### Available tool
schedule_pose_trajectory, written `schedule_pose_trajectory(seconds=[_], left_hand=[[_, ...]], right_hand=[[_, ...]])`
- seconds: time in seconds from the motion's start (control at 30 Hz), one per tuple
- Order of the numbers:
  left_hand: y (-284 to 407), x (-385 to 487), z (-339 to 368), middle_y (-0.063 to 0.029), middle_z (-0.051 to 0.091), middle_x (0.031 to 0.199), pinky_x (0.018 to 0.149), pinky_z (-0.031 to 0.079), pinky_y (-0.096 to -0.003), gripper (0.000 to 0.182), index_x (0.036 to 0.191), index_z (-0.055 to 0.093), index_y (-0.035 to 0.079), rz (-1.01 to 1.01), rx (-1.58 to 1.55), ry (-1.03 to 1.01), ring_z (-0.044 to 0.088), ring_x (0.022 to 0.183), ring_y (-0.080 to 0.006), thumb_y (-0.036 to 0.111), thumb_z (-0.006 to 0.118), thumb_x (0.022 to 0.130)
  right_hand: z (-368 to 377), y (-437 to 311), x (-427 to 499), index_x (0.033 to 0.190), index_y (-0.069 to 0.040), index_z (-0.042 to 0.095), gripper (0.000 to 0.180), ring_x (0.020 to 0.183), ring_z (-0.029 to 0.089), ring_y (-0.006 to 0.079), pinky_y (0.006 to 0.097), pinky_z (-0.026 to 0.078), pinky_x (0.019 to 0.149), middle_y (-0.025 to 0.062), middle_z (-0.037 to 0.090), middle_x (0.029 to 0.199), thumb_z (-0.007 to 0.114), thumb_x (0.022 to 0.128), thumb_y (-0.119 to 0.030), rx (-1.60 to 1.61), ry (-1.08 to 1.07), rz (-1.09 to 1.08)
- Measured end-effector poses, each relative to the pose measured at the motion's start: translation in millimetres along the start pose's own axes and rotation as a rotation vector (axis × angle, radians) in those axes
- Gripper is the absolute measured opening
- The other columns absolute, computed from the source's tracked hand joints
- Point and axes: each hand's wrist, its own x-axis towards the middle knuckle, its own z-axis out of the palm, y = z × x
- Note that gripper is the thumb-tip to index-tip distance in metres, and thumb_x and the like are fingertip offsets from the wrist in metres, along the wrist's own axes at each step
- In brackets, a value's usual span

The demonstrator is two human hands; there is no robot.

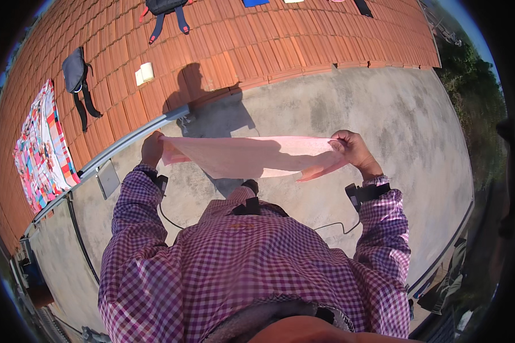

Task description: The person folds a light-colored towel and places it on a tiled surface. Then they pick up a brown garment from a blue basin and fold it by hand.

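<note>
A thin pink cloth (240,156) is stretched out level in front of my chest, its lower edge sagging. My left hand (152,149) grips its left corner, with a short flap hanging beside the fingers. At the other end my right hand (352,148) pinches the upper right corner, and a folded part droops below it. Both arms wear purple checked sleeves with black straps near the wrists. My shadow falls across the cloth, the roof and the concrete.
Beyond a metal gutter (133,128) slopes an orange tiled roof (214,47). On it lie a patchwork cloth (47,150), a grey backpack (74,70), a dark backpack (165,6) and a cream cloth (144,73). Concrete (395,128) lies underneath me. Thin cables hang near my arms.
</note>
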Motion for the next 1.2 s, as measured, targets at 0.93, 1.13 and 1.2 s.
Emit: schedule_pose_trajectory(seconds=[0.93, 1.13, 1.2], left_hand=[[31.6, 155.2, -43.9, -0.0072, 0.061, 0.086, 0.072, 0.051, -0.0399, 0.018, 0.098, 0.059, 0.010, 0.336, 0.428, 0.167, 0.062, 0.083, -0.0270, 0.015, 0.065, 0.082], [38.4, 134.6, -50.1, -0.0053, 0.062, 0.089, 0.075, 0.051, -0.0383, 0.019, 0.101, 0.061, 0.013, 0.163, 0.533, 0.190, 0.062, 0.088, -0.0250, 0.015, 0.064, 0.083], [44.2, 135.9, -45.4, -0.0047, 0.063, 0.093, 0.076, 0.052, -0.0389, 0.020, 0.102, 0.061, 0.013, 0.069, 0.551, 0.135, 0.062, 0.091, -0.0252, 0.015, 0.065, 0.082]], right_hand=[[-100.2, 153.7, 210.5, 0.104, -0.012, 0.067, 0.020, 0.077, 0.066, 0.0243, 0.0352, 0.051, 0.073, 0.0133, 0.068, 0.088, 0.057, 0.090, -0.022, -0.323, 0.353, 0.248], [-88.5, 179.9, 235.7, 0.107, -0.008, 0.066, 0.018, 0.061, 0.061, 0.0099, 0.0254, 0.049, 0.059, 0.0038, 0.067, 0.083, 0.056, 0.093, -0.013, -0.059, 0.340, 0.240], [-94.7, 193.4, 248.9, 0.107, -0.008, 0.066, 0.018, 0.064, 0.062, 0.0093, 0.0247, 0.049, 0.059, 0.0031, 0.067, 0.086, 0.055, 0.093, -0.013, -0.015, 0.341, 0.229]])
